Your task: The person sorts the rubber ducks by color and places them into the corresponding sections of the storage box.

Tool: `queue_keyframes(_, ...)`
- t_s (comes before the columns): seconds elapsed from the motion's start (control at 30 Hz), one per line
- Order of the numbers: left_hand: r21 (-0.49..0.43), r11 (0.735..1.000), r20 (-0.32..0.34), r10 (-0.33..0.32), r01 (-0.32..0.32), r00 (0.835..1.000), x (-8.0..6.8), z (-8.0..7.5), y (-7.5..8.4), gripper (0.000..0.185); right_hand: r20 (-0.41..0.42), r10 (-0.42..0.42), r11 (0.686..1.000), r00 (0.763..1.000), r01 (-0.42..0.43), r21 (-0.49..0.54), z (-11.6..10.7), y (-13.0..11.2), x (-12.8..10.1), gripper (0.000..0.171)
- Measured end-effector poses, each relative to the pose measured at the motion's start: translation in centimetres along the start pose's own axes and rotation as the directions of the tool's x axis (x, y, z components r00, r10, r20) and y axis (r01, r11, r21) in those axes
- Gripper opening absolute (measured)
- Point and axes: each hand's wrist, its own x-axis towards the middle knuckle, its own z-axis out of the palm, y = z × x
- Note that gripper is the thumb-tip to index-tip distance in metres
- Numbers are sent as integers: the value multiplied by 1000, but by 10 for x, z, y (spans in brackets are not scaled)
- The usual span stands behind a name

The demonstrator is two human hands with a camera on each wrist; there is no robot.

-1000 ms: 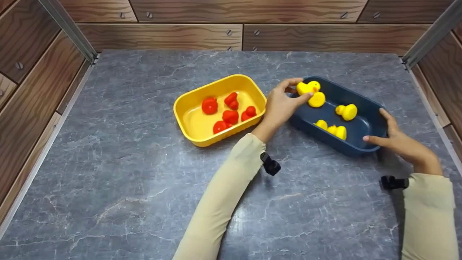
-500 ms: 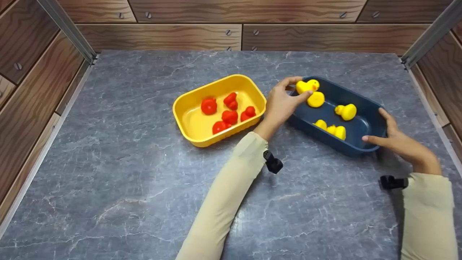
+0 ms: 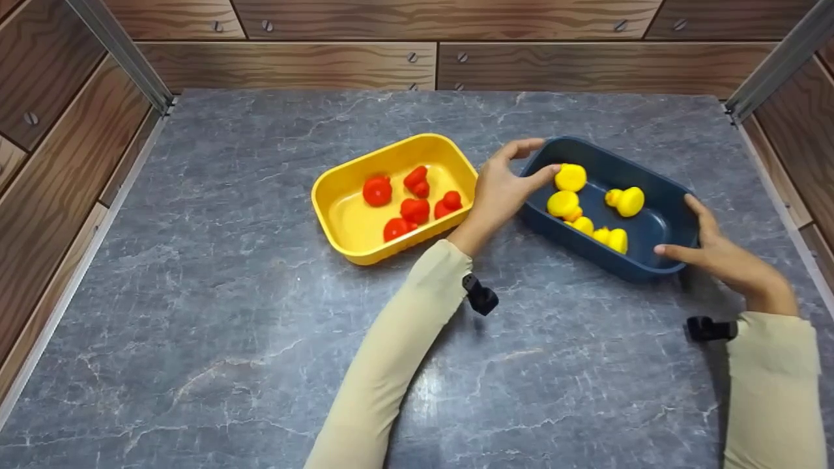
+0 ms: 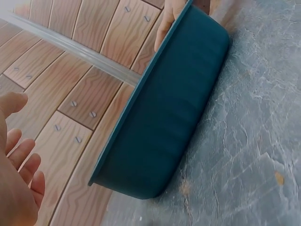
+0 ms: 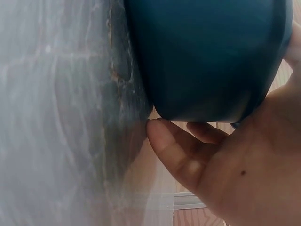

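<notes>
A dark blue plastic bin (image 3: 642, 234) stands at the right of the table with several yellow toy ducks (image 3: 571, 177) lying inside. My left hand (image 3: 500, 189) hovers at the bin's left end, thumb and fingers spread and holding nothing. In the left wrist view that left hand (image 4: 21, 174) is apart from the bin's outer wall (image 4: 162, 108), fingers loosely bent. At the opposite end my right hand (image 3: 730, 257) grips the bin, thumb over the rim and fingers outside. The right wrist view shows its fingers (image 5: 174, 150) against the bin's lower end.
Left of the blue bin stands a yellow bin (image 3: 352, 221) holding several small red toys (image 3: 378, 191) shaped like ducks. The grey marbled tabletop (image 3: 215, 312) is bordered by wood-patterned walls (image 3: 313, 65).
My left hand has let go of a yellow toy duck, which now lies inside the blue bin, nearer its front wall. The right hand keeps its grip in place.
</notes>
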Motion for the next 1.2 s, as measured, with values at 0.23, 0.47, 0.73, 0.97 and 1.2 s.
queue_keyframes(0.23,-50,998,8,40,-40,999,-8,-9,0,47,1,12,1000,1000,-12,-1,1,0,-1,108)
queue_keyframes(0.47,-95,990,37,108,-104,993,-26,-22,-4,48,1,17,1000,1000,-17,-8,1,1,0,108)
queue_keyframes(0.73,-26,993,163,116,-114,980,-38,-41,-8,59,-7,10,1000,1000,-10,-12,0,3,-2,108)
queue_keyframes(0.97,59,993,250,83,-101,965,-47,-59,-9,67,-7,-15,1000,1000,15,12,0,3,-1,107)
queue_keyframes(1.2,61,991,273,99,-120,957,-59,-74,-14,64,6,-6,1000,1000,6,22,0,1,0,107)
